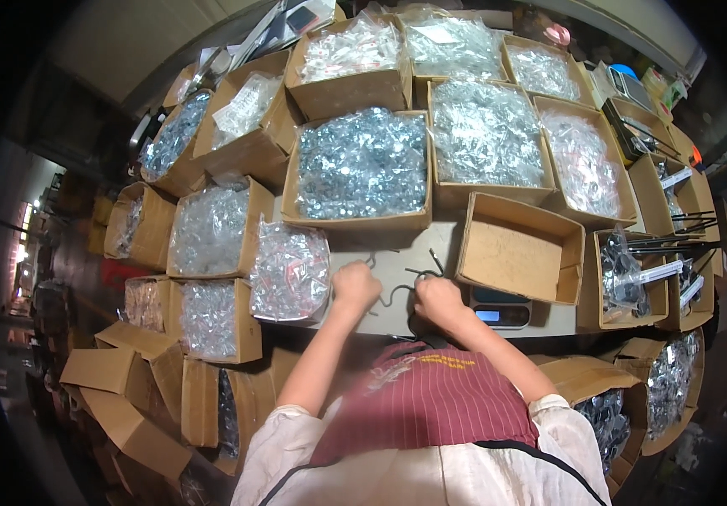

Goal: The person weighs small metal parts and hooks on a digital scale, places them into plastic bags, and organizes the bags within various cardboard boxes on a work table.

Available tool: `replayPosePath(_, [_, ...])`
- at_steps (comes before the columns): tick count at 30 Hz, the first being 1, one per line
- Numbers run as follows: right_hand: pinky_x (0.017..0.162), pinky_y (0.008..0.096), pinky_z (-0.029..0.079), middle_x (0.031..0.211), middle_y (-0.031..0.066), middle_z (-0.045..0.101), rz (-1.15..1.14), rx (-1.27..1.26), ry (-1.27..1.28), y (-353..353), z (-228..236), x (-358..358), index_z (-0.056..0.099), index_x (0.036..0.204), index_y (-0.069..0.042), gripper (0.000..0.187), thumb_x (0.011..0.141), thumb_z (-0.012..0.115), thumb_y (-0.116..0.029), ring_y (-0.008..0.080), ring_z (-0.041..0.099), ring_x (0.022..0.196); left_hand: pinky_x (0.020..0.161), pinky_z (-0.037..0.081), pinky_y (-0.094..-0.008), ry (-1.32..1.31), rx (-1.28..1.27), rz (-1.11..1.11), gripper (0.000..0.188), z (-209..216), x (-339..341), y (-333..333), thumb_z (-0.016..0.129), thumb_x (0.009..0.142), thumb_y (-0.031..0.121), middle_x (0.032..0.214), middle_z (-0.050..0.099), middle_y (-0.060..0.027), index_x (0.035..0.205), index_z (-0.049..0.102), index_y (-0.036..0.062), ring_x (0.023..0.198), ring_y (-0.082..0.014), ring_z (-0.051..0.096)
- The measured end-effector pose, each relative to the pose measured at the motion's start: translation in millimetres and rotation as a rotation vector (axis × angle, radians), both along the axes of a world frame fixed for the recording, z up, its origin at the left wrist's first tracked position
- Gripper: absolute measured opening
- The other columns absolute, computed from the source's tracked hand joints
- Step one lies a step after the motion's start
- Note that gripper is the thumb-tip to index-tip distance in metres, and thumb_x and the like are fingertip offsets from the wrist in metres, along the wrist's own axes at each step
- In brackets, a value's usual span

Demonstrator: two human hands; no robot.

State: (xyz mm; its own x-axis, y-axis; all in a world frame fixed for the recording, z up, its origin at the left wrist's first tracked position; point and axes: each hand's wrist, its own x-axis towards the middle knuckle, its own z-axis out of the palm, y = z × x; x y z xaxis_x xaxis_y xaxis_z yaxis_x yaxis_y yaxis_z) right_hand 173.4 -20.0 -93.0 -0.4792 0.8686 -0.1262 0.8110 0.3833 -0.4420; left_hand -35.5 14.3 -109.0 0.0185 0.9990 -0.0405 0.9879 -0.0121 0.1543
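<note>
My left hand (356, 289) is closed over the grey table (351, 244), with thin bent metal pieces (372, 260) poking out beside its fingers. To its right my right hand (437, 300) is also closed, around dark bent metal hooks (436, 263) whose curved ends stick out above the fist. A thin S-shaped piece (394, 295) shows between the two hands; I cannot make out which hand has hold of it. The fingers hide most of what they grip.
Cardboard boxes of small bagged parts (362, 164) line the table's far side and left. An open box (515, 244) rests tilted by a digital scale (500, 314). Boxes with black rods (675, 244) stand right. An open carton (127, 405) lies low at left.
</note>
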Motion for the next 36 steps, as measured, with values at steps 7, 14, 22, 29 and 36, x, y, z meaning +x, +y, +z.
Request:
replayPosePath(7, [0.116, 0.0533, 0.027, 0.095, 0.0101, 0.057, 0.232, 0.750, -0.052, 6.7, -11.5, 9.3, 0.061, 0.104, -0.004, 0.023, 0.084, 0.052, -0.013, 0.0302, 0.056, 0.103, 0.074, 0.056, -0.0477, -0.026, -0.052, -0.063, 0.022, 13.1, -5.2, 4.2, 0.058, 0.071, 0.013, 0.082, 0.069, -0.0246, 0.081, 0.069, -0.0027, 0.078, -0.0420, 0.069])
replayPosePath(14, [0.111, 0.0463, 0.036, 0.093, 0.0099, 0.057, 0.505, 0.568, 0.005, 4.6, -12.2, 22.8, 0.066, 0.087, -0.005, 0.017, 0.085, 0.052, -0.014, 0.0288, 0.056, 0.098, 0.061, 0.050, -0.0427, -0.376, -0.077, 0.040, 0.020, 61.9, -14.7, -9.4, 0.066, 0.073, 0.020, 0.063, 0.063, -0.0142, 0.074, 0.059, 0.0019, 0.061, -0.0322, 0.064])
replayPosePath(22, [0.076, 0.0338, 0.050, 0.082, 0.0075, 0.059, 0.727, 0.574, -0.040, 13.9, -19.5, 22.7, 0.065, 0.086, 0.000, 0.018, 0.085, 0.054, -0.015, 0.0244, 0.061, 0.081, 0.059, 0.056, -0.0282, -1.509, -0.235, 0.359, 0.005, 86.4, -38.8, -25.8, 0.061, 0.088, 0.003, 0.080, 0.066, -0.0098, 0.092, 0.059, 0.0031, 0.071, -0.0190, 0.068])
replayPosePath(29, [0.054, 0.0409, 0.053, 0.075, 0.0101, 0.062, 0.341, 0.422, -0.019, -0.1, -28.4, -8.2, 0.061, 0.078, -0.003, 0.011, 0.078, 0.061, -0.014, 0.0281, 0.065, 0.061, 0.060, 0.056, -0.0272, -1.720, -0.149, 0.528, 0.017, 105.6, -44.8, -49.1, 0.057, 0.090, 0.009, 0.081, 0.063, -0.0071, 0.103, 0.061, -0.0010, 0.067, -0.0153, 0.064])
replayPosePath(36, [0.059, 0.0406, 0.054, 0.071, 0.0165, 0.068, -0.188, -0.547, 0.374, 13.5, -20.9, -15.1, 0.070, 0.086, 0.000, 0.021, 0.078, 0.067, -0.019, 0.0279, 0.067, 0.064, 0.050, 0.041, -0.0224, -1.739, -0.195, 0.675, 0.025, 57.1, -37.9, -62.6, 0.055, 0.094, 0.015, 0.080, 0.058, -0.0016, 0.108, 0.062, -0.0040, 0.067, -0.0095, 0.052])
